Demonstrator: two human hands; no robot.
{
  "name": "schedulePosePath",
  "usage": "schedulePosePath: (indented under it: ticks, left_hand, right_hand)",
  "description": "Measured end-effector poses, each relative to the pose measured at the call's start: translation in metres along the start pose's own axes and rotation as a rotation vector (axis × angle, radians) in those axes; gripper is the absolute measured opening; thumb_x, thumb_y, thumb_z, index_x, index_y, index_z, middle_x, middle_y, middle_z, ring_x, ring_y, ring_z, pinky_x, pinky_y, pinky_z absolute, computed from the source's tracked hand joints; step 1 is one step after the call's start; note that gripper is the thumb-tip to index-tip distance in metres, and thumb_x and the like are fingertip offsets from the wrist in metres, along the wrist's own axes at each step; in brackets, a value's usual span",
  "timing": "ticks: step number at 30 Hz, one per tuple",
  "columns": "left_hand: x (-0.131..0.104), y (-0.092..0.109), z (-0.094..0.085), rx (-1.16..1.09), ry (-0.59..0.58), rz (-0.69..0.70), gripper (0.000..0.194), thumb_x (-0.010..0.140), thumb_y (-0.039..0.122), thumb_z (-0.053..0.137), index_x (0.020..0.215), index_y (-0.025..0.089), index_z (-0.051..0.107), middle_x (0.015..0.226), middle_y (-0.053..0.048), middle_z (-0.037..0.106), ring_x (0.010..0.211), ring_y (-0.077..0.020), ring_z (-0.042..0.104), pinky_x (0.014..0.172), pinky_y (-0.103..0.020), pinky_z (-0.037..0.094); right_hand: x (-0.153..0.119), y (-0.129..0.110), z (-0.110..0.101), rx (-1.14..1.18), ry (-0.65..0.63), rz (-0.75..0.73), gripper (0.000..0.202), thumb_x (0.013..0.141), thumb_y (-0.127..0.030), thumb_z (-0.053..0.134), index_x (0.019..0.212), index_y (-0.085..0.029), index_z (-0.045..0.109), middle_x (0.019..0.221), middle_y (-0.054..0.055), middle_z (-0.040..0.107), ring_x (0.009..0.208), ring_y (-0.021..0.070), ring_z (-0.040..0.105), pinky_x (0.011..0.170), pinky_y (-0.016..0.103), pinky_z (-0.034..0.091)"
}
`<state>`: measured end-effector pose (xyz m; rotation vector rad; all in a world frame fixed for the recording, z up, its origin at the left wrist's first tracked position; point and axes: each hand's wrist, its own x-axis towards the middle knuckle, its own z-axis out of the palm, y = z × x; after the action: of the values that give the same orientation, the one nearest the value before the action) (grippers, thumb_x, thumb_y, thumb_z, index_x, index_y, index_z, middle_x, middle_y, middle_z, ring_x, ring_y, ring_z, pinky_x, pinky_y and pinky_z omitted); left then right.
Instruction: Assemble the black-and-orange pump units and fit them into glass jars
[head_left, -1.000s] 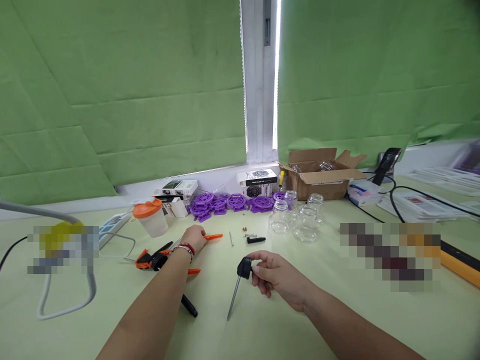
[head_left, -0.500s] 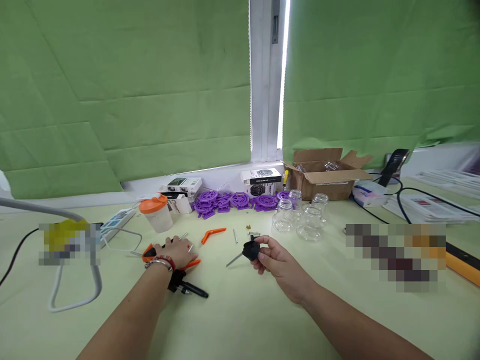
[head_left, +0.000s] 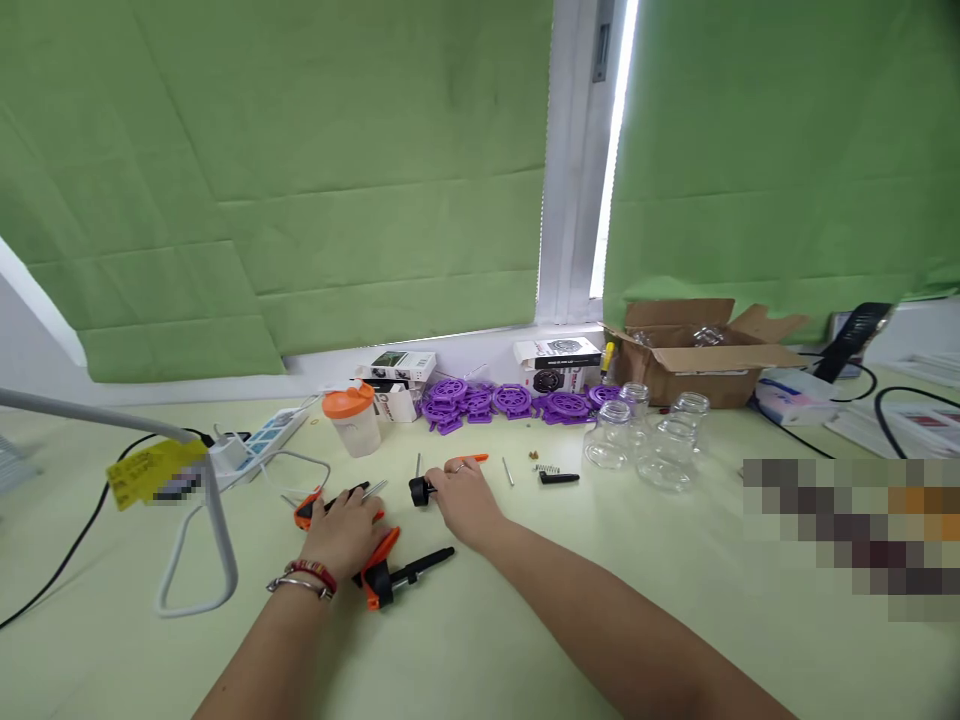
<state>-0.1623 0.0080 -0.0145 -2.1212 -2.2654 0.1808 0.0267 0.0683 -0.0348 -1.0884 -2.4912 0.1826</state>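
Observation:
My left hand (head_left: 346, 530) rests over a cluster of orange and black parts, fingers curled down on an orange and black piece (head_left: 303, 512) with a thin metal rod. Just below it on the table lies another orange and black piece with a black handle (head_left: 424, 565). My right hand (head_left: 466, 497) pinches a small black round part (head_left: 420, 490) with a metal rod, low over the table; its fingertips are partly hidden. Behind that hand an orange lever (head_left: 474, 458) shows only in part. To its right are a metal pin (head_left: 508, 472), a spring (head_left: 547, 468) and a black lever (head_left: 559, 479).
Clear glass jars (head_left: 666, 465) stand right of centre before an open cardboard box (head_left: 705, 372). Purple wheel-shaped parts (head_left: 513, 401) and small boxes line the back. An orange-lidded cup (head_left: 355, 425), a power strip (head_left: 271, 437) and a grey bent tube (head_left: 223, 545) are at left.
My right hand has moved left with the black part, towards my left hand. The black lever beside the spring is now uncovered. The view has turned slightly left.

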Motion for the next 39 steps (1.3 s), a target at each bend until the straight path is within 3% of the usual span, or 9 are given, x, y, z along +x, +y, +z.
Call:
schedulePosePath:
  ticks: [7,12,14,17,20,25,31,39]
  left_hand:
    - [-0.008,-0.002,0.003,-0.028,-0.001,-0.014,0.035,0.079,0.04,0.041,0.104,0.026,0.06,0.128,-0.013,0.051,0.123,-0.0334,0.038,0.098,-0.059,0.02]
    - [-0.017,0.0,-0.018,-0.065,0.088,-0.002,0.039,0.081,0.04,0.04,0.11,0.021,0.058,0.125,-0.015,0.052,0.118,-0.0314,0.044,0.095,-0.049,0.029]
    - [-0.031,0.004,-0.03,-0.118,0.14,-0.014,0.038,0.083,0.04,0.035,0.103,0.02,0.061,0.112,-0.014,0.059,0.106,-0.029,0.052,0.089,-0.042,0.035]
    - [-0.057,0.017,-0.04,-0.248,0.094,-0.109,0.047,0.086,0.047,0.025,0.099,0.02,0.061,0.093,-0.011,0.065,0.087,-0.0264,0.06,0.069,-0.034,0.042]
    - [-0.075,0.033,-0.034,-0.312,-0.036,-0.129,0.05,0.082,0.055,0.032,0.109,0.021,0.057,0.084,-0.009,0.066,0.075,-0.0261,0.062,0.062,-0.032,0.041]
    - [-0.08,0.046,-0.011,-0.366,-0.004,-0.104,0.053,0.078,0.047,0.043,0.124,0.019,0.047,0.093,-0.011,0.064,0.08,-0.0261,0.061,0.066,-0.032,0.041]
    - [-0.082,0.038,-0.005,-0.482,-0.004,-0.056,0.044,0.076,0.046,0.046,0.109,0.019,0.058,0.086,-0.008,0.062,0.073,-0.0227,0.059,0.065,-0.031,0.041]
    - [-0.092,0.028,-0.012,-0.797,0.06,-0.009,0.04,0.068,0.045,0.06,0.101,0.023,0.061,0.092,-0.004,0.061,0.078,-0.0197,0.056,0.067,-0.03,0.045]
  right_hand:
    - [0.02,-0.007,0.018,-0.114,-0.062,-0.013,0.018,0.087,-0.026,0.046,0.098,-0.016,0.056,0.083,0.01,0.065,0.094,0.0222,0.051,0.082,0.033,0.026]
    - [0.014,-0.009,0.015,-0.015,-0.076,-0.027,0.021,0.088,-0.027,0.046,0.105,-0.017,0.054,0.09,0.009,0.064,0.101,0.0215,0.049,0.085,0.033,0.026]
    - [0.006,-0.01,0.011,0.048,-0.049,-0.062,0.023,0.089,-0.021,0.043,0.11,-0.017,0.052,0.092,0.009,0.065,0.106,0.021,0.047,0.086,0.033,0.027]
    - [-0.009,-0.01,0.005,0.103,-0.018,-0.114,0.029,0.088,-0.015,0.041,0.115,-0.017,0.049,0.097,0.009,0.064,0.107,0.0208,0.046,0.086,0.033,0.029]
    - [-0.021,-0.008,0.004,0.112,-0.027,-0.139,0.035,0.085,-0.012,0.042,0.119,-0.017,0.048,0.109,0.01,0.062,0.108,0.0213,0.047,0.085,0.033,0.032]
    - [-0.023,-0.002,0.01,0.045,-0.096,-0.181,0.052,0.074,-0.004,0.046,0.124,-0.016,0.047,0.134,0.009,0.046,0.117,0.0235,0.043,0.09,0.035,0.034]
    - [-0.008,-0.001,0.016,0.014,-0.111,-0.179,0.049,0.07,-0.003,0.047,0.116,-0.018,0.055,0.128,0.006,0.054,0.105,0.0232,0.051,0.082,0.033,0.038]
    - [0.0,0.0,0.019,0.215,-0.095,-0.139,0.05,0.074,-0.004,0.044,0.121,-0.019,0.055,0.131,0.007,0.051,0.111,0.0231,0.05,0.091,0.035,0.036]
